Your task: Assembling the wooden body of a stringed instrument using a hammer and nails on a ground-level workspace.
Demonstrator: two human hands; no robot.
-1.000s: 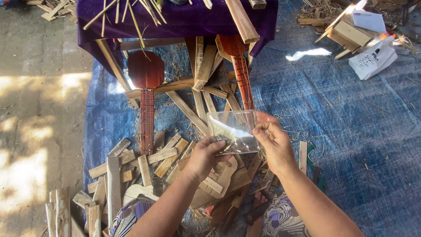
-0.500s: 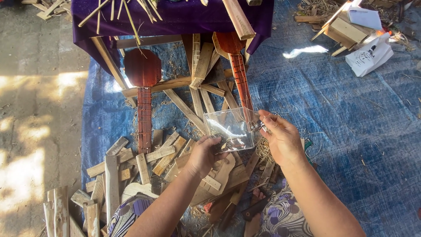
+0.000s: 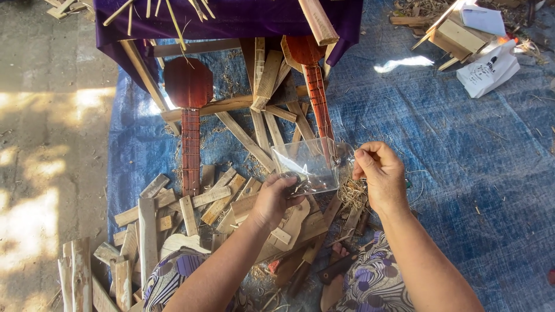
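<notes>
Left hand grips the clear bag from below, fingers curled. Right hand beside the bag's right edge, thumb and forefinger pinched.

I see a glossy clear plastic bag, rough bare wood scraps, a matt woven tarp.

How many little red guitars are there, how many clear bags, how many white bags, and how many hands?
Red guitar-like instruments: 2
Clear plastic bag: 1
White bag: 1
Hands: 2, left hand, right hand
Total: 6
</notes>
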